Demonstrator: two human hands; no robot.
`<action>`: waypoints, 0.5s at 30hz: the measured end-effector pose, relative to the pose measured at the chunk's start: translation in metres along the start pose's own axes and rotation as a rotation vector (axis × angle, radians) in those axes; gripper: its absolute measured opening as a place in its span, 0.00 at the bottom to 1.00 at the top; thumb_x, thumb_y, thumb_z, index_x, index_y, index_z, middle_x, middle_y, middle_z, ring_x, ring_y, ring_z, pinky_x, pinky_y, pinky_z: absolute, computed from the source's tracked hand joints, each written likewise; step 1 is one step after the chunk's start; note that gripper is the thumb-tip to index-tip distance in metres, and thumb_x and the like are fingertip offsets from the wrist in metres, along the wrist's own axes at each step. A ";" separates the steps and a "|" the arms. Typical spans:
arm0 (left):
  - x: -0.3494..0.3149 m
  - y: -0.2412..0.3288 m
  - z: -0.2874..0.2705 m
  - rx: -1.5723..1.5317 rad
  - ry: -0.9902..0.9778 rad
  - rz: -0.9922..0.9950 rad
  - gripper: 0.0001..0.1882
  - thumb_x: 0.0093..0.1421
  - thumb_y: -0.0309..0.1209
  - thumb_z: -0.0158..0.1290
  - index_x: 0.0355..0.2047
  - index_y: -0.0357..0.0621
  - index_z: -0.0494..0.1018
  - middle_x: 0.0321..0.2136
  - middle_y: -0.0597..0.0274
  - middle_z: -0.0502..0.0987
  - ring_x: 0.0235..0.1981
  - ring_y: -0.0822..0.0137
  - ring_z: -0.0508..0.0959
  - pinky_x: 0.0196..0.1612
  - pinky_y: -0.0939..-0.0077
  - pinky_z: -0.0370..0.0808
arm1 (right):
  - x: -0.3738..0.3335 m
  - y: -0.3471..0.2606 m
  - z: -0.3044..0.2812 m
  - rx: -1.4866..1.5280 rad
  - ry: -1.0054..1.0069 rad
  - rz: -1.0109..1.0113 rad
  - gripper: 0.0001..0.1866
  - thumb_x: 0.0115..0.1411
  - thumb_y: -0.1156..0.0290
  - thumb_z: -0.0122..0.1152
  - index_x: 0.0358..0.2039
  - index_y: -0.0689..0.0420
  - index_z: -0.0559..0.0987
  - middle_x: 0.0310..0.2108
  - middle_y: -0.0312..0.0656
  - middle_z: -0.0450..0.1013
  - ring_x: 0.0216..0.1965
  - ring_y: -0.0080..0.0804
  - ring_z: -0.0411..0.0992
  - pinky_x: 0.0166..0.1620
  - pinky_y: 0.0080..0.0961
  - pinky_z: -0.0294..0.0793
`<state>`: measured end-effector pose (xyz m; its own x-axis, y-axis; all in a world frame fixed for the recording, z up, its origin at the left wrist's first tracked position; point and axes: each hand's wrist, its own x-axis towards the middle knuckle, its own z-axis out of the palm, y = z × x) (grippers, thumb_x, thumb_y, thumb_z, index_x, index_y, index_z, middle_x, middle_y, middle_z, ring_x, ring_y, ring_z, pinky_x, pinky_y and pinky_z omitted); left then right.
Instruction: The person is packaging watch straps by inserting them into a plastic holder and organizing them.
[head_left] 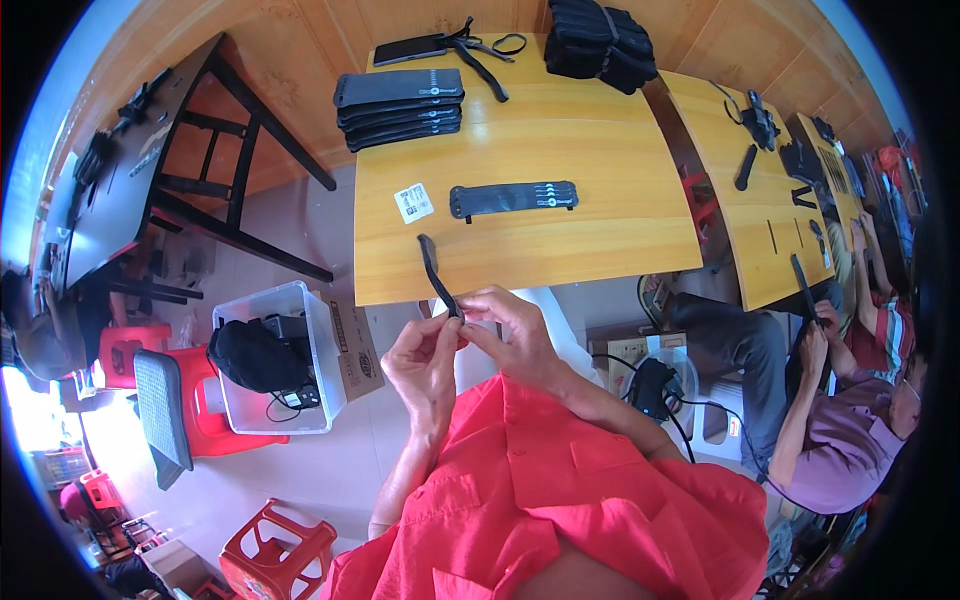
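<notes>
Below the table edge, left hand (425,362) and right hand (513,335) pinch-grip a black strap (434,272).

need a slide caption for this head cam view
Both hands, left hand and right hand, pinch a black strap at the edge of a wooden table beside a flat black band.

The black strap's (434,272) lower end is hidden between the left hand (425,365) and right hand (510,335).

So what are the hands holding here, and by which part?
Both hands pinch one narrow black strap by its near, lower end: left hand and right hand meet there. The strap's free end rises over the wooden table edge.
</notes>
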<state>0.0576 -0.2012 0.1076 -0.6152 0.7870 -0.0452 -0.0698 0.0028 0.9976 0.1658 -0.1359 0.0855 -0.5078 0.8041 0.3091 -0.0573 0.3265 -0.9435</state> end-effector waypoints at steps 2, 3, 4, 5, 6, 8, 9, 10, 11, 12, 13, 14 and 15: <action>0.000 0.001 0.000 -0.094 -0.035 -0.033 0.04 0.53 0.19 0.54 0.29 0.28 0.74 0.22 0.58 0.76 0.25 0.73 0.76 0.31 0.81 0.77 | 0.000 0.002 -0.002 0.065 -0.009 0.020 0.14 0.53 0.75 0.59 0.39 0.66 0.73 0.36 0.46 0.71 0.38 0.34 0.73 0.42 0.25 0.75; 0.000 0.002 0.001 -0.095 -0.036 -0.034 0.04 0.53 0.19 0.54 0.29 0.28 0.74 0.22 0.58 0.76 0.25 0.73 0.76 0.31 0.81 0.77 | 0.001 0.003 -0.002 0.130 -0.019 0.039 0.14 0.53 0.76 0.59 0.40 0.65 0.73 0.36 0.45 0.72 0.38 0.33 0.73 0.41 0.25 0.75; 0.000 0.002 0.002 -0.107 -0.033 -0.049 0.04 0.53 0.19 0.54 0.28 0.28 0.74 0.22 0.57 0.76 0.24 0.73 0.77 0.31 0.80 0.77 | 0.001 0.004 -0.003 0.129 -0.018 0.040 0.14 0.53 0.76 0.59 0.40 0.65 0.73 0.36 0.45 0.72 0.38 0.33 0.73 0.41 0.25 0.75; 0.001 0.003 0.003 -0.120 -0.030 -0.065 0.04 0.53 0.19 0.54 0.28 0.27 0.74 0.22 0.56 0.77 0.24 0.72 0.77 0.31 0.80 0.78 | 0.001 0.005 -0.004 0.129 -0.029 0.038 0.14 0.53 0.76 0.58 0.40 0.65 0.73 0.36 0.45 0.72 0.38 0.33 0.73 0.40 0.25 0.75; 0.001 0.002 0.003 -0.120 -0.031 -0.065 0.04 0.53 0.19 0.54 0.28 0.27 0.74 0.22 0.56 0.77 0.24 0.72 0.77 0.31 0.80 0.78 | 0.001 0.006 -0.005 0.130 -0.039 0.035 0.13 0.53 0.76 0.58 0.40 0.65 0.73 0.36 0.45 0.72 0.38 0.32 0.73 0.40 0.25 0.76; 0.001 0.001 0.003 -0.135 -0.035 -0.074 0.05 0.53 0.19 0.54 0.28 0.27 0.74 0.23 0.56 0.77 0.25 0.72 0.77 0.31 0.80 0.78 | 0.001 0.007 -0.006 0.104 -0.042 0.029 0.13 0.54 0.76 0.57 0.40 0.65 0.73 0.36 0.44 0.72 0.38 0.32 0.73 0.40 0.24 0.75; 0.001 0.001 0.003 -0.135 -0.035 -0.075 0.05 0.53 0.19 0.54 0.28 0.27 0.74 0.23 0.56 0.77 0.25 0.72 0.77 0.31 0.80 0.78 | 0.002 0.007 -0.007 0.080 -0.045 0.021 0.12 0.54 0.76 0.57 0.40 0.65 0.73 0.35 0.44 0.72 0.38 0.31 0.73 0.39 0.24 0.75; 0.001 0.000 0.003 -0.143 -0.027 -0.081 0.04 0.53 0.19 0.54 0.28 0.27 0.74 0.23 0.56 0.77 0.25 0.71 0.77 0.31 0.80 0.78 | 0.002 0.008 -0.007 0.080 -0.044 0.021 0.12 0.54 0.76 0.57 0.40 0.65 0.73 0.35 0.44 0.72 0.38 0.31 0.73 0.39 0.24 0.75; 0.001 0.000 0.004 -0.151 -0.020 -0.087 0.04 0.53 0.19 0.54 0.28 0.27 0.73 0.23 0.56 0.77 0.25 0.71 0.78 0.32 0.80 0.78 | 0.001 0.009 -0.007 0.121 -0.050 0.050 0.12 0.54 0.77 0.56 0.39 0.65 0.74 0.35 0.44 0.72 0.37 0.31 0.73 0.39 0.23 0.75; 0.001 -0.001 0.004 -0.151 -0.021 -0.087 0.04 0.53 0.19 0.54 0.28 0.27 0.73 0.23 0.56 0.77 0.25 0.71 0.78 0.32 0.80 0.78 | 0.001 0.009 -0.007 0.162 -0.057 0.078 0.11 0.54 0.78 0.56 0.39 0.65 0.74 0.35 0.44 0.73 0.37 0.30 0.73 0.38 0.22 0.75; 0.000 -0.002 0.005 -0.143 -0.015 -0.071 0.04 0.52 0.19 0.54 0.28 0.27 0.73 0.23 0.56 0.77 0.25 0.72 0.78 0.32 0.80 0.78 | 0.001 0.010 -0.007 0.162 -0.056 0.078 0.11 0.54 0.78 0.56 0.39 0.65 0.74 0.35 0.44 0.73 0.37 0.30 0.73 0.38 0.22 0.75; 0.000 -0.004 0.006 -0.136 -0.010 -0.055 0.04 0.52 0.18 0.55 0.28 0.28 0.73 0.23 0.57 0.77 0.25 0.72 0.78 0.32 0.80 0.78 | 0.001 0.011 -0.006 0.190 -0.047 0.089 0.10 0.54 0.79 0.56 0.38 0.65 0.74 0.34 0.44 0.73 0.36 0.30 0.74 0.38 0.22 0.74; 0.000 -0.006 0.007 -0.136 -0.011 -0.054 0.04 0.52 0.18 0.55 0.28 0.28 0.73 0.23 0.57 0.77 0.25 0.72 0.78 0.32 0.80 0.78 | 0.001 0.012 -0.005 0.218 -0.038 0.099 0.10 0.54 0.80 0.55 0.38 0.65 0.75 0.33 0.44 0.73 0.35 0.29 0.74 0.37 0.21 0.74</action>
<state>0.0637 -0.1966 0.1018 -0.5992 0.7947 -0.0975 -0.2085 -0.0373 0.9773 0.1694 -0.1290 0.0753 -0.5517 0.8065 0.2125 -0.1877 0.1282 -0.9738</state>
